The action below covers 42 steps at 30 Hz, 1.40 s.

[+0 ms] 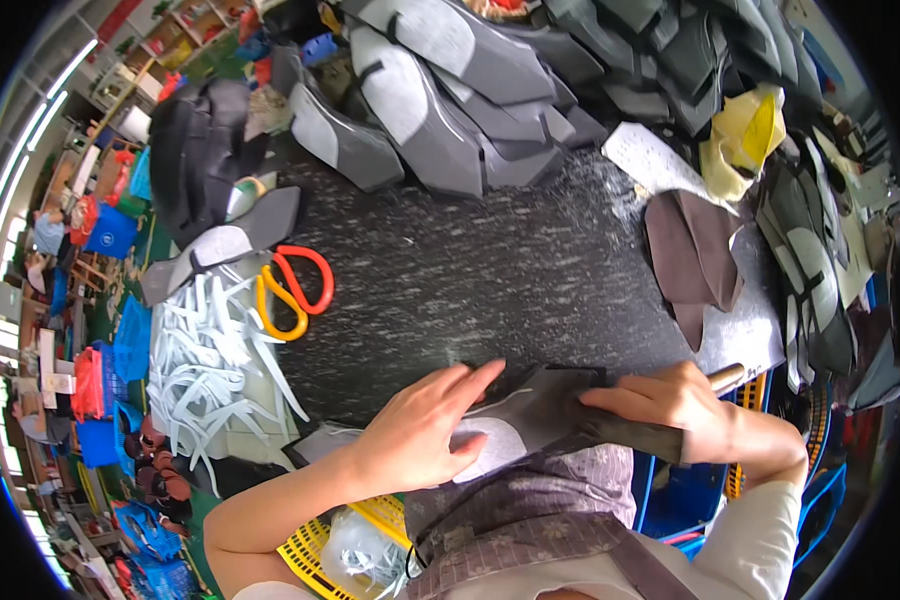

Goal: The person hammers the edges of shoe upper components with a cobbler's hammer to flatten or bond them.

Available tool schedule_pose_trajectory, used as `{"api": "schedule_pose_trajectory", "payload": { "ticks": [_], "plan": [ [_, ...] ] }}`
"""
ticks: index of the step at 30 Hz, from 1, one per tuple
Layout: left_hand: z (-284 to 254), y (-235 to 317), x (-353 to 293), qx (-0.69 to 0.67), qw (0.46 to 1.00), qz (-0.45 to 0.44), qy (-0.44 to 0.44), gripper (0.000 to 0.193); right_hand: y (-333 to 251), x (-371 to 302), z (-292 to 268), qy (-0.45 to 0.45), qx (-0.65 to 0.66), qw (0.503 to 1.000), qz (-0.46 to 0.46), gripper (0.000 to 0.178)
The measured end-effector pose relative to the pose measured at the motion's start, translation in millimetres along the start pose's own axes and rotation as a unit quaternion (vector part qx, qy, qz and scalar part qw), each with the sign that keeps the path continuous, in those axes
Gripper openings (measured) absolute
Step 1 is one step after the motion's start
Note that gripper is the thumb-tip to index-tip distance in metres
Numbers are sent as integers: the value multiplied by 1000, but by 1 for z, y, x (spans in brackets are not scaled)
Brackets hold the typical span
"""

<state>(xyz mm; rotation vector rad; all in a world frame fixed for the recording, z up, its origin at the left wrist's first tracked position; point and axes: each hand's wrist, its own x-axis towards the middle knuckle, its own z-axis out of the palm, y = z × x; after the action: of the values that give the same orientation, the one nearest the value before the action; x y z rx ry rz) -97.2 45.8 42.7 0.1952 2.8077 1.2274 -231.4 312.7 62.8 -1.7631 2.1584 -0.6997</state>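
A grey shoe-upper piece with a pale rounded patch lies across the table's near edge, in front of my body. My left hand rests over its left part, thumb and fingers stretched and apart. At the right end, my right hand has its fingers closed on the piece, with the index finger pointing left along it. A dark flap hangs below that hand. Just beyond my right wrist is a slim metallic cylinder, partly hidden. My left palm and forearm cover some of the piece.
Scissors with red and yellow handles lie left, beside a heap of pale strips. Stacked grey uppers fill the far side of the black table. Brown pieces and yellow cloth lie right. A yellow basket stands below.
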Motion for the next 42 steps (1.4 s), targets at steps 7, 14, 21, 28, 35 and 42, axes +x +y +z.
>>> {"api": "schedule_pose_trajectory", "payload": {
  "ticks": [7,14,21,28,35,42],
  "plan": [
    [27,2,45,-94,995,-23,-17,24,9,-6,12,-15,15,1000,13,38],
    [43,-4,41,-23,997,58,50,21,18,7,3,-1,52,998,24,41],
    [42,2,36,165,965,198,47,23,22,30,-9,24,70,995,63,30],
    [26,-7,31,83,989,110,44,24,23,28,4,-2,39,998,46,33],
    [39,6,18,271,931,242,17,31,19,42,1,-14,-1,1000,-6,40],
    [21,-16,10,66,990,110,53,30,18,43,9,0,-24,1000,-16,28]
  ]
}}
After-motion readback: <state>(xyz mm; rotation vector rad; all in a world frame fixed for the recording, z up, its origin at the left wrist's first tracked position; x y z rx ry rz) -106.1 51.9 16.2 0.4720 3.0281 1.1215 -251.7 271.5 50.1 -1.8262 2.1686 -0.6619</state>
